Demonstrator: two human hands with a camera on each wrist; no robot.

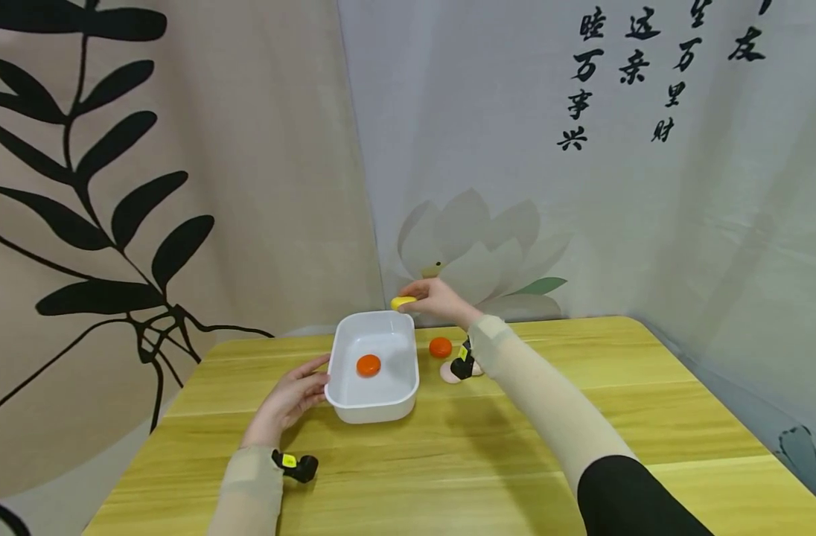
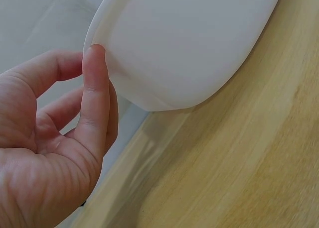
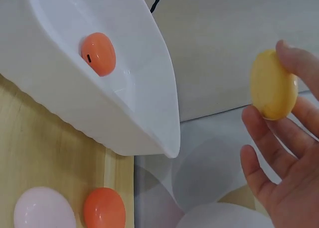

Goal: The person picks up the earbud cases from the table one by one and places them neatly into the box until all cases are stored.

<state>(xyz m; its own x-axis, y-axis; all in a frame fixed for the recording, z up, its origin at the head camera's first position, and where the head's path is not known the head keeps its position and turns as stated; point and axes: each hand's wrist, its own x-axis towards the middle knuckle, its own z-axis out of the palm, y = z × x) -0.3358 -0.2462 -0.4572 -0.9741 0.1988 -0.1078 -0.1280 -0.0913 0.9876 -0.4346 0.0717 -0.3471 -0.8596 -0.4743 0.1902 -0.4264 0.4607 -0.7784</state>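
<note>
Head view: a person at a wood-grain table [image 1: 394, 476] held a yellow oval piece [image 1: 403, 303] near the rim of a white tub [image 1: 374, 414], at about one o'clock from the tub's middle. The right hand [image 1: 438, 298] pinched the piece between thumb and fingertips; the right wrist camera showed the lower fingers spread apart, and the yellow piece clear of the tub. At the tub's eight-to-nine o'clock side, fingers of the left hand [image 1: 294, 398] touched the wall by the rim; whether they gripped it or only rested there could not be told.

Inside the tub, an orange oval piece [image 1: 368, 365] lay near the centre of the floor, a small dark mark visible at one end. On the table, a second orange piece [image 1: 440, 347] sat between two and three o'clock from the tub. Just beside it, at three o'clock, a pale pink piece [image 1: 450, 373] lay partly behind a black device [image 1: 460, 368] strapped to the right wrist. A similar strapped device [image 1: 304, 468] was worn on the left.

Behind, hanging fabric [image 1: 281, 149] bore a black leaf print [image 1: 129, 298] toward ten o'clock, black written characters [image 1: 584, 65] between one and two, and a pale flower print [image 1: 471, 231] above the table's far edge.
</note>
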